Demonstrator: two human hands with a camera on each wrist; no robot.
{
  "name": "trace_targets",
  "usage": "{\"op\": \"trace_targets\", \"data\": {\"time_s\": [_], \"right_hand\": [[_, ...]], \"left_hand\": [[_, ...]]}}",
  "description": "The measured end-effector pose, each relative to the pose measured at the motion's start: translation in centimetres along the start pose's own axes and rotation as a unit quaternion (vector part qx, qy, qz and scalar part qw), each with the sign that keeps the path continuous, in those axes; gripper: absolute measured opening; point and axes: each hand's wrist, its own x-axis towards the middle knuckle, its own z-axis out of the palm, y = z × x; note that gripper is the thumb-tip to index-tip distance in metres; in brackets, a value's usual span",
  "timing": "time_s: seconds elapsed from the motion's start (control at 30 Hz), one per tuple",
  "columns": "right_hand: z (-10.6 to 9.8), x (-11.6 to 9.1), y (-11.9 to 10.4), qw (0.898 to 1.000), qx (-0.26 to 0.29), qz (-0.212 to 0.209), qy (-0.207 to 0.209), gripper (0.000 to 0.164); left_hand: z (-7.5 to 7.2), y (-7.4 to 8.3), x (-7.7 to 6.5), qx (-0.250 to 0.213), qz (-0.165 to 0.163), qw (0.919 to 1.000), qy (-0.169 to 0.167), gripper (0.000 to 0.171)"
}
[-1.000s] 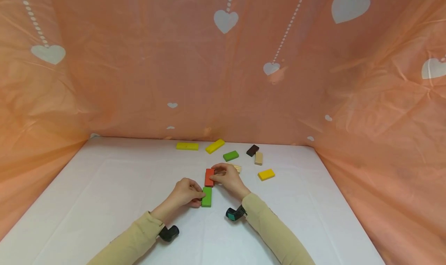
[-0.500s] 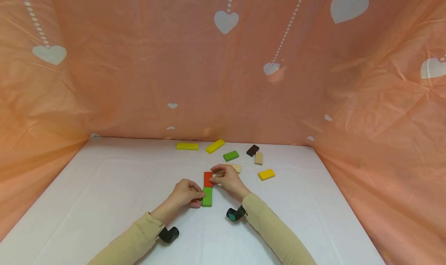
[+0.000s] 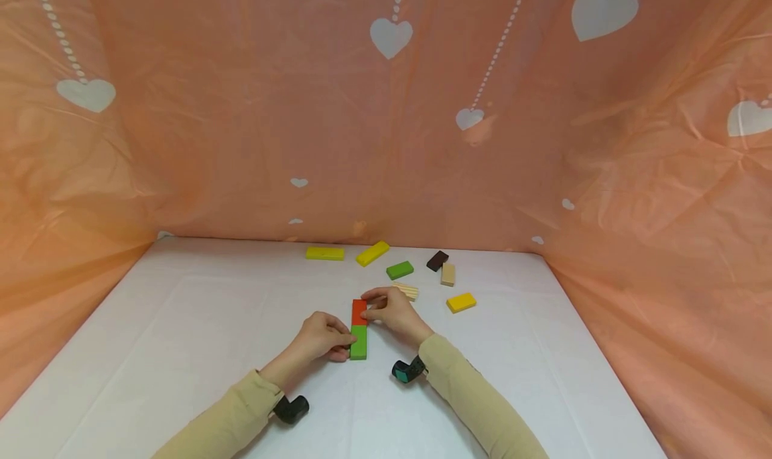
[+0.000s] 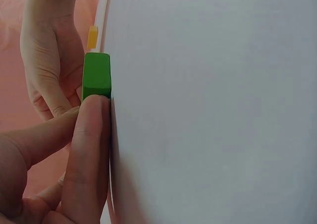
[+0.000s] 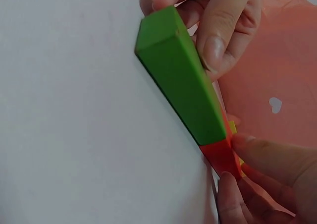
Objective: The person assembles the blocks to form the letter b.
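A green wooden block (image 3: 358, 343) lies flat on the white table, its long side pointing away from me. My left hand (image 3: 322, 337) holds it at its left side, with the thumb on its top face. End to end with it, on the far side, lies a red block (image 3: 358, 311). My right hand (image 3: 393, 311) pinches the red block from the right, thumb on top and fingers at its side and far end. In the right wrist view, the green block (image 5: 181, 80) and red block (image 5: 223, 158) meet in one line.
Beyond the hands lie two yellow blocks (image 3: 372, 253), another green block (image 3: 400, 270), a dark brown block (image 3: 437, 260), a tan block (image 3: 447, 274) and an orange-yellow block (image 3: 461, 303). A pale striped piece (image 3: 407, 291) is partly hidden behind my right hand. An orange curtain (image 3: 338, 124) encloses the table.
The red block has come slightly toward me and left in my right hand, straightening into line with the green block's far end. My left hand has stayed nearly still on the green block.
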Motion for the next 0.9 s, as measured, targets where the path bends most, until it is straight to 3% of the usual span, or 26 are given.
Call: {"op": "trace_targets", "data": {"time_s": [0.4, 0.67, 0.9], "right_hand": [[-0.3, -2.2, -3.6, 0.999, -0.009, -0.013, -0.029, 0.034], [-0.2, -0.4, -0.5, 0.999, -0.008, -0.014, -0.034, 0.035], [-0.3, -0.1, -0.1, 0.997, -0.03, -0.032, -0.061, 0.031]], "left_hand": [[-0.1, -0.2, -0.5, 0.012, -0.009, 0.9999, 0.002, 0.014], [-0.2, -0.4, -0.9, 0.015, -0.013, 0.9998, 0.0, 0.015], [-0.6, -0.6, -1.4, 0.016, -0.013, 0.9998, -0.001, 0.015]]}}
